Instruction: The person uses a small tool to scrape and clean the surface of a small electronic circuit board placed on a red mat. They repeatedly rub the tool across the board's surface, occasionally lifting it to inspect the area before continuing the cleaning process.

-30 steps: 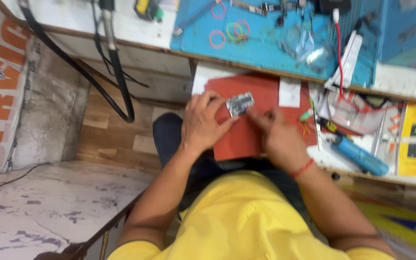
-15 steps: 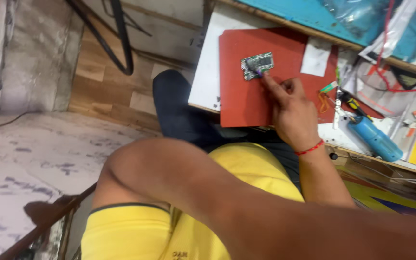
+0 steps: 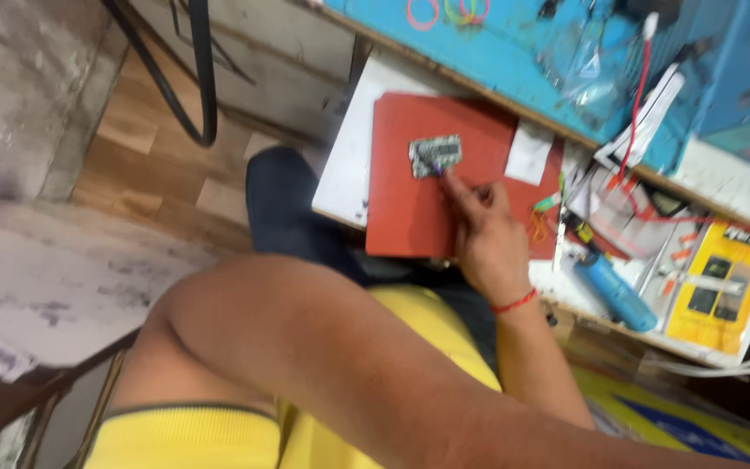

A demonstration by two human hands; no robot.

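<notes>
A small circuit board is laid flat on a red mat on the desk, so it is steadied for work. The right hand is pinched on a thin tool whose tip touches the board. The left hand is out of view; only that raised arm is seen.

Red mat: bare surface left of and below the small circuit board gives free passage. The right hand occupies its lower right. Right of the mat, a blue cylindrical tool, wires and a yellow package crowd the bench.
</notes>
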